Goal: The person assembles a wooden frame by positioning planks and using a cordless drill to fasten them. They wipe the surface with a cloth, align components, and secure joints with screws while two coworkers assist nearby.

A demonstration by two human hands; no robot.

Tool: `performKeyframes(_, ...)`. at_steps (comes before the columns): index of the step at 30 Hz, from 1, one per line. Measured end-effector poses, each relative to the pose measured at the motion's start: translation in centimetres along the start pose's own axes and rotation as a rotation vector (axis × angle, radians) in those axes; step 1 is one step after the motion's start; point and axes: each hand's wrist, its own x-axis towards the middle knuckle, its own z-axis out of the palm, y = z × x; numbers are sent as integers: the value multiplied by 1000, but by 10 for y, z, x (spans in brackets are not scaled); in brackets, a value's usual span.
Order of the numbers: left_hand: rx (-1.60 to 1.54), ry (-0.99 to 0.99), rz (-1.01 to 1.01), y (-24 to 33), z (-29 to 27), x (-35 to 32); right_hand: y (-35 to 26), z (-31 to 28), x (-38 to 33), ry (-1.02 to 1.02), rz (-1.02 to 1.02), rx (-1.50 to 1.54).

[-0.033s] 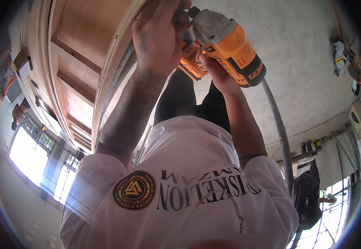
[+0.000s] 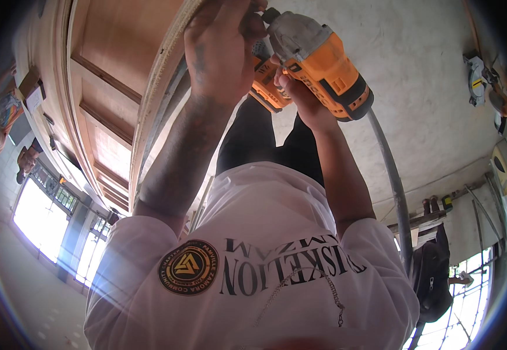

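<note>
Orange drill (image 2: 317,61) unmoved | right hand (image 2: 300,96) fingers still grip it | left hand (image 2: 218,49) fingers curled on wooden edge (image 2: 160,76)

This looked like a carpentry workshop or a building site indoors. A bare concrete floor (image 2: 428,99) spread across the right. A panelled wooden door (image 2: 99,99) of unfinished wood stood on the left. A circular saw (image 2: 476,81) lay on the floor at the far right, and an orange cordless drill (image 2: 323,64) was in use. Barred windows (image 2: 43,216) let in bright daylight.
</note>
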Motion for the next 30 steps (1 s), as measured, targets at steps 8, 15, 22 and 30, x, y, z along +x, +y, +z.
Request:
performKeyframes(8, 7, 16, 39, -4, -2, 5, 9, -6, 8, -35, -77, -68)
performKeyframes(15, 7, 29, 75, -8, -4, 7, 12, -9, 8, -48, -66, -75)
performKeyframes(22, -4, 38, 52, -8, -1, 7, 13, -8, 9, -48, -79, -15)
performKeyframes(30, 8, 94, 51, -10, 2, 6, 15, -5, 11, -27, -70, 8)
